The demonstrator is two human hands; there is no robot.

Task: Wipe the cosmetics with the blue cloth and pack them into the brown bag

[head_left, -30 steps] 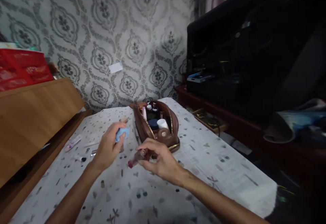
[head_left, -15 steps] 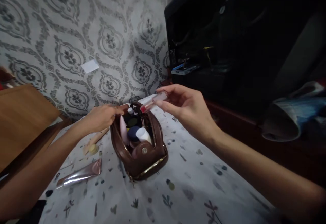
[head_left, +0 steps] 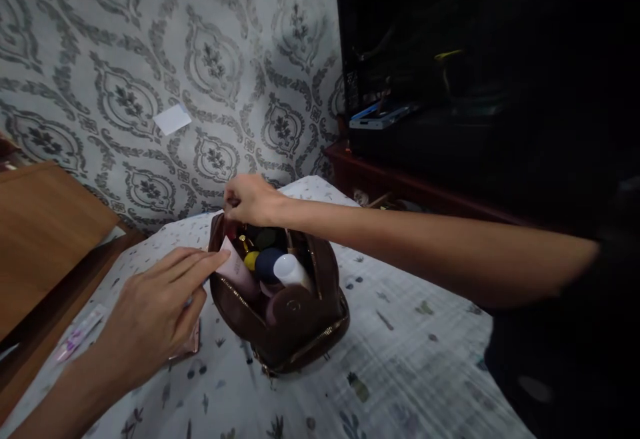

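right hand (head_left: 253, 200) pinches a red-tipped tube (head_left: 230, 230), tip below the fingers at the brown bag (head_left: 326, 269)'s far end.

Brown on bag (head_left: 300, 329), gold on zip (head_left: 327, 331), pale pink on tube (head_left: 236, 274). Grey ornate motifs on wall (head_left: 200, 59), small plant prints on white cloth (head_left: 400, 359).

1. Pink tube (head_left: 236, 274), in left part of brown bag (head_left: 295, 340): faint line of lettering, too small and blurred to make out.
2. Readable text, labels, brands, numbers, signs: none, in or around the bag.
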